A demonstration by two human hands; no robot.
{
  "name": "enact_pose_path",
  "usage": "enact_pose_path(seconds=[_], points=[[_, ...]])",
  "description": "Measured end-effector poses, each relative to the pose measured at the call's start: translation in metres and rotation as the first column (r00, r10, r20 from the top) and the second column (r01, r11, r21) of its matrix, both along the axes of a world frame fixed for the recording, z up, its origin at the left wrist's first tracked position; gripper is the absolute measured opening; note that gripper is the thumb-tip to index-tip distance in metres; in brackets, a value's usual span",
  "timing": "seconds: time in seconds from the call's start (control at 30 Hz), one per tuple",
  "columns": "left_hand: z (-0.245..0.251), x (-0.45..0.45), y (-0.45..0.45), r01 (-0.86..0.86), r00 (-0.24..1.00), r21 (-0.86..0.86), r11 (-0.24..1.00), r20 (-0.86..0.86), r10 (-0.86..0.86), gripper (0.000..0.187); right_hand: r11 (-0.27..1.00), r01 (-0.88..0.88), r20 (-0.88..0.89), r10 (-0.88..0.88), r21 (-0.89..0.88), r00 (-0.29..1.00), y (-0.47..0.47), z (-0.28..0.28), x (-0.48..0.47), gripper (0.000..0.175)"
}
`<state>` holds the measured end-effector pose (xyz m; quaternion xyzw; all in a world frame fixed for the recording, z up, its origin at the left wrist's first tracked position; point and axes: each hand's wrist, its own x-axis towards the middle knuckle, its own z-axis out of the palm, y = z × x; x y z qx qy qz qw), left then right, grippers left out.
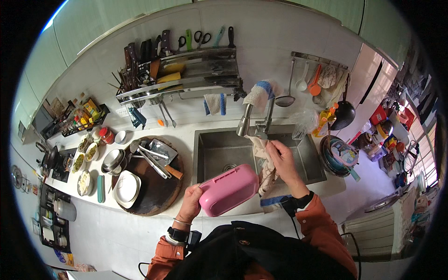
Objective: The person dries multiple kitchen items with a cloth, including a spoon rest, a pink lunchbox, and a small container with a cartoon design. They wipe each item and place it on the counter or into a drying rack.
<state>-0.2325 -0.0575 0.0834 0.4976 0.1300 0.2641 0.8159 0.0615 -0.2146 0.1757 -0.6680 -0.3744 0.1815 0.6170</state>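
Observation:
My left hand (191, 202) grips one end of a pink plastic container (229, 190), tilted over the front edge of the sink. A beige cloth (267, 162) hangs from my right hand (282, 161), close to the container's right end. Beneath and behind both lies the steel sink basin (213, 148). Its pull-out faucet (244, 120) stands at the back, with a blue and white towel (264, 92) draped over the neck. The container's inside is turned away from me.
Left of the sink, a round wooden chopping board (157, 196) bears a cleaver (166, 154), tongs and white dishes (126, 189). Stacked bowls (327, 164) and a dish soap bottle (323, 122) stand to the right. Knives (148, 49) fill the wall rack (206, 66).

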Motion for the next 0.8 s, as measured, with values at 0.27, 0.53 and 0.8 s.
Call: enact_pose_path(seconds=[0.27, 0.53, 0.8], points=[[0.018, 0.01, -0.008, -0.029, 0.999, -0.142, 0.989, 0.031, 0.034, 0.054, 0.866, -0.5, 0.118, 0.498, -0.011, 0.859, 0.004, 0.003, -0.026, 0.023], [0.018, 0.027, -0.003, -0.159, 0.98, -0.377, 0.912, 0.05, 0.192, 0.049, 0.944, 0.052, -0.514, 0.131, 0.326, 0.848, 0.007, -0.066, -0.056, 0.034], [0.055, 0.072, -0.02, -0.262, 0.941, -0.302, 0.917, 0.132, 0.312, 0.041, 0.787, 0.172, -0.806, 0.578, 0.593, 0.129, 0.044, -0.105, -0.091, 0.042]])
